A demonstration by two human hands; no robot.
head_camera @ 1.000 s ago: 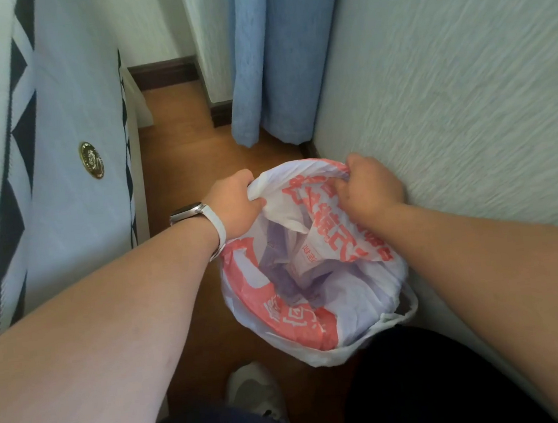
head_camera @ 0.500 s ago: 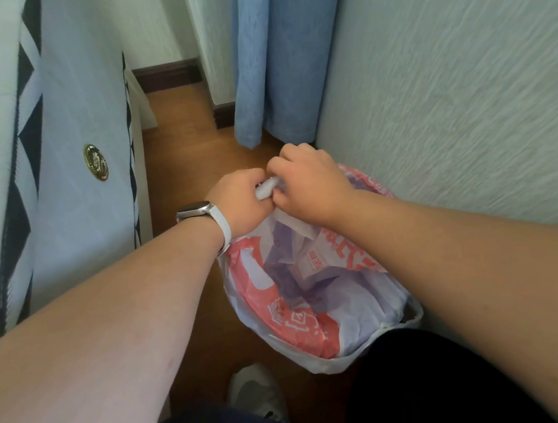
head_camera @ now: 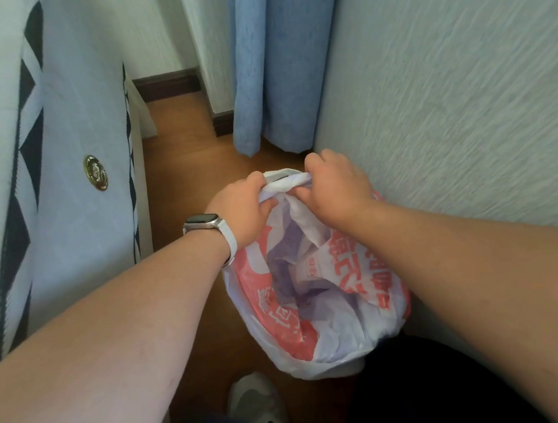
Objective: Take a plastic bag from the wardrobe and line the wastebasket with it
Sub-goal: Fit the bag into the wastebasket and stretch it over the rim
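Note:
A white plastic bag (head_camera: 317, 324) with red print is draped over the wastebasket on the wooden floor beside the right wall; the basket itself is almost wholly hidden under the bag. My left hand (head_camera: 243, 211), with a watch on its wrist, and my right hand (head_camera: 333, 185) both grip the bag's far edge, bunched into a white twist between them. The bag's mouth gapes open below my hands, showing a pale purple inside.
A mattress (head_camera: 59, 165) with a black-and-white pattern stands upright on the left. A blue curtain (head_camera: 275, 60) hangs at the back. The textured wall (head_camera: 464, 88) is close on the right. My shoe (head_camera: 256, 406) and dark-clad legs are at the bottom.
My right hand went left to meet the left hand at the bag's far edge, then both drew slightly apart, stretching the bunched edge between them.

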